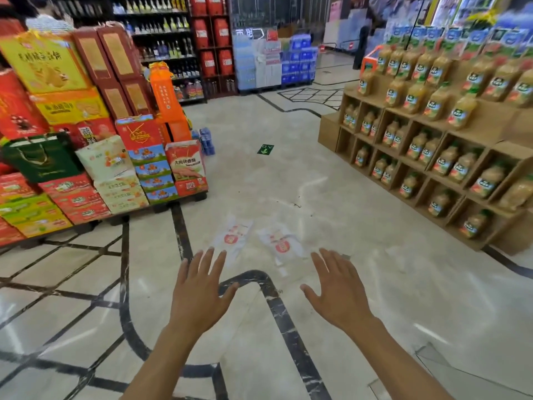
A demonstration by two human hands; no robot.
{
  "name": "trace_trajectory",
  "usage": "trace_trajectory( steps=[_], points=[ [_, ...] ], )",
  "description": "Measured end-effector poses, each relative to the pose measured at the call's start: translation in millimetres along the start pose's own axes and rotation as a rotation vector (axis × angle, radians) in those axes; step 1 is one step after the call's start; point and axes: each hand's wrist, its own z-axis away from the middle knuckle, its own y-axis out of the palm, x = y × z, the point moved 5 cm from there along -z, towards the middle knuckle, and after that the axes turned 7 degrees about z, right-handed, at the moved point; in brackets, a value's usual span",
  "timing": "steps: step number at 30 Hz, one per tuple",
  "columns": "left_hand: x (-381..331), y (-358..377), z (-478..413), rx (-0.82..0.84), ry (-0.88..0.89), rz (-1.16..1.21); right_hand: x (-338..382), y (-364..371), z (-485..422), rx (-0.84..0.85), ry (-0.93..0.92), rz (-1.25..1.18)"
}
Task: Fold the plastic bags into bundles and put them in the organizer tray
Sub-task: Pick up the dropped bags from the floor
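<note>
Two clear plastic bags with red round logos lie flat on the shop floor, the left bag [233, 239] and the right bag [281, 243] side by side. My left hand [199, 293] hovers in front of the left bag, fingers straight and spread, holding nothing. My right hand [337, 293] is stretched out the same way in front of the right bag, fingers spread and empty. Neither hand touches a bag. No organizer tray is in view.
A pallet stacked with red and yellow gift boxes [86, 157] stands to the left. Cardboard shelves of juice bottles [438, 145] fill the right. A green arrow sticker [265, 149] marks the marble floor [360, 284] farther ahead. Bottle shelves line the back.
</note>
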Motion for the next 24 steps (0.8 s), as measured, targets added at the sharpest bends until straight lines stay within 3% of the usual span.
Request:
trace_trajectory(
  steps=[11, 24],
  points=[
    [55.3, 52.0, -226.5, 0.03, -0.095, 0.008, -33.6, 59.8, -252.7, 0.081, -0.02, 0.006],
    [165.4, 122.4, -573.4, 0.093, -0.112, 0.041, -26.8, 147.8, -560.9, 0.169, 0.152, -0.129]
  ],
)
